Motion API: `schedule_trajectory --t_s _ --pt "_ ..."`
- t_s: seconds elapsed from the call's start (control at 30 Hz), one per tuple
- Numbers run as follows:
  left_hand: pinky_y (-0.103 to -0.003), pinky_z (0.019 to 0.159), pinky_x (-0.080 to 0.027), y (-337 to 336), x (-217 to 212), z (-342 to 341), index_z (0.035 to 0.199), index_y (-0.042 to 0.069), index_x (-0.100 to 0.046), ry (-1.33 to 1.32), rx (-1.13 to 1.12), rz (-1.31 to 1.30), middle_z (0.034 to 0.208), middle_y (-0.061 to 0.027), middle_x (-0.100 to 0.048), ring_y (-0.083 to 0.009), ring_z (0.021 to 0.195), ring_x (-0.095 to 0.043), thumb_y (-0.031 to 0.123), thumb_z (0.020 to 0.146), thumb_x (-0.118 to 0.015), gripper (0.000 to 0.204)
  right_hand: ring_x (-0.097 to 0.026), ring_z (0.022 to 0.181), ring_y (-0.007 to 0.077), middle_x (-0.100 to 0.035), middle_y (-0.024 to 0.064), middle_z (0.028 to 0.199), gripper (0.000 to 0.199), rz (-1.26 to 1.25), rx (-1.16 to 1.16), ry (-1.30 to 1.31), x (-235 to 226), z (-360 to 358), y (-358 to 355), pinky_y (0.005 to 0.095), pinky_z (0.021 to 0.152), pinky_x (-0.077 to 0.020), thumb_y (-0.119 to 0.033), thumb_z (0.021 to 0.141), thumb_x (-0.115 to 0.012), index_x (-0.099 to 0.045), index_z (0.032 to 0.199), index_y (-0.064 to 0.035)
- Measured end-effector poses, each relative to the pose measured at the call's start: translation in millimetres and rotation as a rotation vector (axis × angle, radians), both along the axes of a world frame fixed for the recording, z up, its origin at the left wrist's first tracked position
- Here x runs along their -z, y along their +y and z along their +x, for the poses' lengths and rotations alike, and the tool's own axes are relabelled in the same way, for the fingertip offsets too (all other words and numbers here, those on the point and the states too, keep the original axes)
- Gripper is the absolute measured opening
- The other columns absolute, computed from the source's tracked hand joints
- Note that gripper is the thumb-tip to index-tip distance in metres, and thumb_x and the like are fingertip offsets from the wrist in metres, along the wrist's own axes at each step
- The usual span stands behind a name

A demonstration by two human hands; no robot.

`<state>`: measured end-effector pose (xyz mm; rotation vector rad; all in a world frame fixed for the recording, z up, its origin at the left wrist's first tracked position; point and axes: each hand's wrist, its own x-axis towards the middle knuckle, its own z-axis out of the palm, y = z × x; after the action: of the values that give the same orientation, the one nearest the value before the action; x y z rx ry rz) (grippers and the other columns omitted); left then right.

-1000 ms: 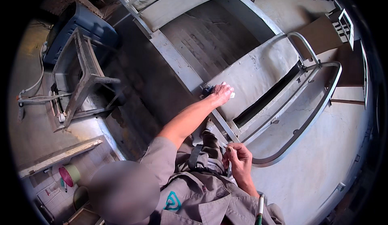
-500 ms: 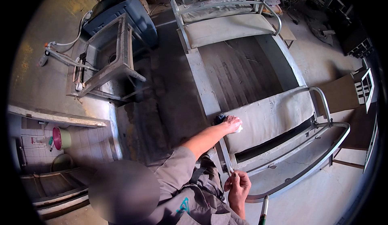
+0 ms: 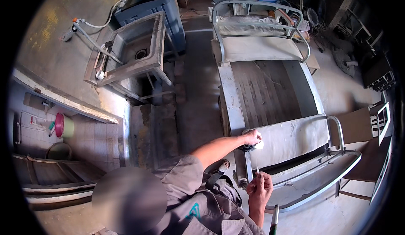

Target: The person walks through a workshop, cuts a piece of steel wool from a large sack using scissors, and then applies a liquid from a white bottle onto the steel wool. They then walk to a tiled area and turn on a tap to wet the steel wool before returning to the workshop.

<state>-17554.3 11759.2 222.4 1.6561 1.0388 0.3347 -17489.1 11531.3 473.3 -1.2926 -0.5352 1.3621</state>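
Hands, two: with the left hand [image 3: 253, 137], gripping one dark clump [image 3: 247, 147], maybe cloth, at the left edge of one grey pad [image 3: 295, 139]; with the right hand [image 3: 260, 187], pinching one thin pale thing [image 3: 257, 166].

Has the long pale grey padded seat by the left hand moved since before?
No. The padded seat still lies across the near end of the dark slatted bed; only the camera's view shifted.

My left arm [image 3: 221, 149] stretches forward, nearly straight, with my left hand [image 3: 253, 137] bunched at the left end of the seat [image 3: 295, 136]. My right hand [image 3: 261, 189] sits nearer me than the seat, thumb pinched against fingers.
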Motion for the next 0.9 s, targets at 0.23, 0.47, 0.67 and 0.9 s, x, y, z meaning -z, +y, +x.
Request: schedule_trajectory --t_s 0.23,0.47,0.67,0.9 --pt "-0.03 0.065 -0.052 0.7 40.6 -5.9 0.089 -0.002 -0.068 -0.3 -0.361 -0.223 0.075 -0.0077 -0.069 -0.0134 0.067 -0.066 0.012 0.089 -0.063 0.015 -0.049 0.045 0.0083 -0.056 0.003 0.062 0.02 -0.011 -0.018 -0.025 -5.8 -35.7 3.3 0.0208 0.041 -0.0362 -0.022 0.098 -0.06 -0.059 0.094 -0.0022" --pt "-0.025 0.049 -0.044 -4.4 -4.2 -27.7 0.094 0.005 -0.067 -0.379 -0.462 -0.573 0.067 -0.0004 -0.056 -0.0085 0.055 -0.054 0.021 0.099 -0.054 0.021 -0.052 0.047 0.0098 -0.061 0.0066 0.065 0.017 -0.031 -0.007 -0.004 -10.2 -36.7 -3.8 0.0218 0.042 -0.0405 -0.016 0.099 -0.058 -0.06 0.098 0.0009" --pt "-0.029 0.046 -0.042 8.2 -17.3 -26.6 0.093 0.007 -0.068 -0.315 -0.553 -0.79 0.063 0.0007 -0.049 -0.0103 0.05 -0.047 0.041 0.095 -0.055 0.037 -0.053 0.049 0.0093 -0.061 0.0061 0.066 0.019 -0.06 0.062 0.038 5.3 -28.3 -12.4 0.0219 0.044 -0.0414 -0.019 0.098 -0.059 -0.061 0.098 0.0006" --pt "-0.029 0.048 -0.045 34.2 -116.8 52.8 0.096 0.008 -0.066 -0.731 -0.504 -0.919 0.065 0.0028 -0.051 -0.0109 0.052 -0.051 0.04 0.095 -0.057 0.033 -0.049 0.044 0.0107 -0.056 0.0043 0.062 0.02 -0.021 0.194 0.04 5.0 1.0 -20.9 0.0227 0.04 -0.0363 -0.023 0.098 -0.06 -0.06 0.095 -0.0031"
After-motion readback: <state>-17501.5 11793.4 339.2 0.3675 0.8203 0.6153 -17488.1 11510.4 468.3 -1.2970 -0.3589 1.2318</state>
